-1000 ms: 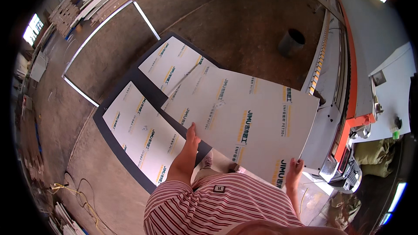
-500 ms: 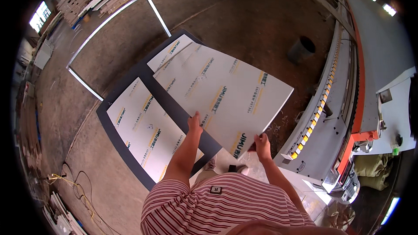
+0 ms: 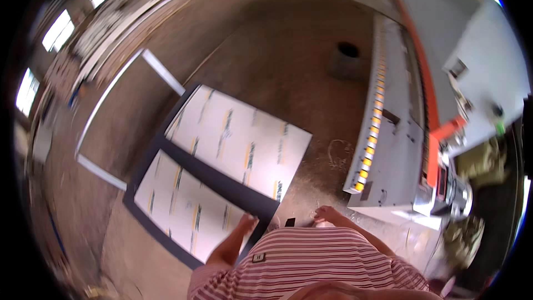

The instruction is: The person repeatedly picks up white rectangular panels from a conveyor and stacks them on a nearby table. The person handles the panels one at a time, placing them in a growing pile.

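Two white panels with yellow and dark printed marks lie flat side by side on a dark grey board (image 3: 222, 180) on the floor. The far panel (image 3: 239, 139) reaches toward the machine; the near panel (image 3: 183, 205) lies at lower left. My left hand (image 3: 240, 232) hovers with its fingers stretched out over the near panel's right corner and holds nothing. Off to the right of the panels, over the bare floor, my right hand (image 3: 327, 214) is loose and empty. My red-and-white striped shirt fills the lower edge.
A long grey machine (image 3: 394, 133) with a row of yellow rollers and an orange bar runs along the right. A grey bucket (image 3: 347, 58) stands on the concrete floor beyond the panels. A white strip frame (image 3: 111, 116) lies at left.
The large white panel that both hands held has gone down flat onto the dark board beside the other panel. Both hands have come off it, and the view has tilted.
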### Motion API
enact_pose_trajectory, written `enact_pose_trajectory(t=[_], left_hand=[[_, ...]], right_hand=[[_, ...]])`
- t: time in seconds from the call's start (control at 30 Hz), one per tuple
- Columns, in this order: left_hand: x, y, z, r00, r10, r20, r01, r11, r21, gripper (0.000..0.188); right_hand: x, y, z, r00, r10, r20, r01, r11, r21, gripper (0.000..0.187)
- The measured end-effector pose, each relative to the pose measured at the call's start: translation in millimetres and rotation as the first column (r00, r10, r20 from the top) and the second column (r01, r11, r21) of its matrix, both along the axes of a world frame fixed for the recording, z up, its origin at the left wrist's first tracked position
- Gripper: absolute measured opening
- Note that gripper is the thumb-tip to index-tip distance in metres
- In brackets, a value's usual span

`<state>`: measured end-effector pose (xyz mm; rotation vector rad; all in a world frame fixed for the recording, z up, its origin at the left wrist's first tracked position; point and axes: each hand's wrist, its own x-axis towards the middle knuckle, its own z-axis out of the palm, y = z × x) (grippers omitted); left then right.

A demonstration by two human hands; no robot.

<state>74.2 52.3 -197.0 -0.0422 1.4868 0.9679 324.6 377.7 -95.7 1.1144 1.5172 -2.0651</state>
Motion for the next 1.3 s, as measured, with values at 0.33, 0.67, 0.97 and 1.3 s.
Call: enact_pose_trajectory(t=[0.33,0.67,0.97,1.3], left_hand=[[-53,31,-5,0.710,-0.486,-0.511,0.554,0.832,-0.023,0.021],[-100,108,59,0.710,-0.409,-0.573,0.570,0.812,0.126,0.022],[-94,107,60,0.717,-0.368,-0.592,0.568,0.800,0.191,0.023],[-88,103,55,0.730,-0.321,-0.603,0.565,0.780,0.269,0.024]], right_hand=[[76,42,-89,0.924,0.299,0.239,-0.380,0.642,0.666,0.020],[143,63,-169,0.788,0.301,0.538,-0.612,0.481,0.627,0.023],[109,52,-96,0.924,-0.098,0.368,-0.159,0.779,0.606,0.036],[98,55,-76,0.956,-0.036,0.292,-0.173,0.733,0.658,0.032]])
